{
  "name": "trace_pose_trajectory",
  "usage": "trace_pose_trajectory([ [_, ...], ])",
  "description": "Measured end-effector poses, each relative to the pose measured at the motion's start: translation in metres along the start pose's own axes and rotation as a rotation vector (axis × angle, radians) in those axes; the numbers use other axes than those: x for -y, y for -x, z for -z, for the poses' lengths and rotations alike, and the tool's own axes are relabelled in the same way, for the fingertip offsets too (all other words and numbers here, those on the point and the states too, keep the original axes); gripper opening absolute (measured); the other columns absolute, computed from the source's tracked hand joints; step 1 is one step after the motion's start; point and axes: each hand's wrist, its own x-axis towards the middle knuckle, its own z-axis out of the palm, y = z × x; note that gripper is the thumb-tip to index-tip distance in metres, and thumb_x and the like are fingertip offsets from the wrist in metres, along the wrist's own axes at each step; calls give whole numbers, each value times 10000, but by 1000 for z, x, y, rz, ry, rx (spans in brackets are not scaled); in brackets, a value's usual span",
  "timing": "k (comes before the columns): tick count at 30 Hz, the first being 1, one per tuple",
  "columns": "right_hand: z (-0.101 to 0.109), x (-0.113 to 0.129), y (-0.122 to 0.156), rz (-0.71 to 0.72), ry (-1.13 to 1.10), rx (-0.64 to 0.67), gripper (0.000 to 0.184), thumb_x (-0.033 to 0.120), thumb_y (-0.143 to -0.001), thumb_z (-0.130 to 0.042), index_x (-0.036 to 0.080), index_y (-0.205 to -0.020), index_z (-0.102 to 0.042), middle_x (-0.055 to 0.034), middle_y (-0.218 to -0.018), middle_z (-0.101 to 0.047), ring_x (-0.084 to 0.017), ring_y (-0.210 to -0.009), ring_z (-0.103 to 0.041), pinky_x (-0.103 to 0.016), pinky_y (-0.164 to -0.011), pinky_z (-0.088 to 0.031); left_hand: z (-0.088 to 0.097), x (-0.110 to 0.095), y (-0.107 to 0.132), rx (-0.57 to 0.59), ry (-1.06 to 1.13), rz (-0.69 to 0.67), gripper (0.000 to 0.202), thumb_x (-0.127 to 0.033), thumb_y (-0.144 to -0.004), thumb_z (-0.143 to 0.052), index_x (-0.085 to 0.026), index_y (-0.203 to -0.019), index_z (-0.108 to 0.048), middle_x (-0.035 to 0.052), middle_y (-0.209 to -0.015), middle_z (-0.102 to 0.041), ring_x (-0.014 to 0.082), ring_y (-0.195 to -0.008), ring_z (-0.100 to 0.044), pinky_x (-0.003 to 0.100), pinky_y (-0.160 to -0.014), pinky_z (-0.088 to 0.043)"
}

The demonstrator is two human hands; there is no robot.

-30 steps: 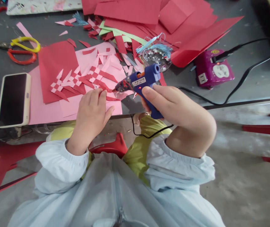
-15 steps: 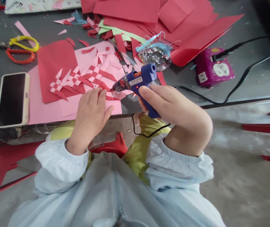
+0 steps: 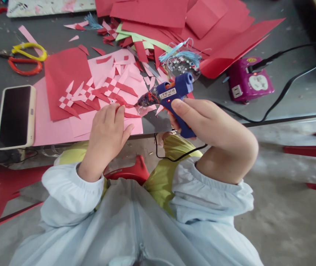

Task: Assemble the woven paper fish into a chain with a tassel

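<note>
A blue plastic glue gun [image 3: 178, 89] pointed leftward at a narrow red paper strip [image 3: 128, 105]

Nearest the body, the person's left hand [image 3: 105, 129] lay palm down over the table's near edge, fingers together and thumb spread away, so it was not pinching; its fingertips rested on the paper pieces, and how firmly they pressed could not be told. The right hand [image 3: 187, 112] was wrapped around the glue gun's handle, its thumb along the side.

The red strip lay just beyond and to the right of the left fingertips, and well to the left of the right hand, so the left was nearer. The strip slanted from far left to near right. The gun's barrel slanted the other way, nozzle low, its tip at the strip's right end; whether it touched or hovered was unclear.

Just beyond the left hand, red-and-pink woven paper pieces [image 3: 88, 94] lay in a slanting row over a pale pink paper sheet [image 3: 52, 129]. Farther off stood a clear round dish of small beads [image 3: 184, 67], with large red paper sheets [image 3: 152, 13] behind it.
</note>
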Motion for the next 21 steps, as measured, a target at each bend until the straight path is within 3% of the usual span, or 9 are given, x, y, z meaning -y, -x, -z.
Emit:
trace_pose_trajectory([
  [6,-3,4,-3,49,20,-9,601,755,-938,-394,245,-644,-516,-15,-574,-541,-157,-611,-568,-304,-562,-414,0,0,-1,-7,12,3,528,-454,-1003,-437,-89,-1379,-502,238,-1348,-573,372,-1274,-529,551,-1072,-432],
  [11,-1,2,-3,5,-42,7,586,739,-936,-424,240,-644,-521,-5,-558,-518,-142,-571,-538,-297,-546,-408,-1,1,0,-8,24,2,562,-506,-1004,-423,-103,-1391,-485,232,-1356,-571,374,-1284,-529,545,-1076,-432],
  [15,3,3,1,-69,-155,14,517,613,-981,-457,217,-658,-538,10,-568,-517,-109,-514,-475,-279,-521,-391,-3,2,1,-24,54,19,585,-499,-1002,-436,-96,-1426,-423,234,-1354,-569,366,-1294,-525,538,-1083,-420],
  [21,9,-1,11,-72,-320,-153,468,453,-1016,-448,200,-631,-534,5,-592,-528,-89,-506,-422,-283,-512,-346,-1,-2,-3,16,10,25,539,-404,-986,-458,-66,-1405,-459,256,-1338,-564,387,-1249,-524,562,-1036,-436],
])
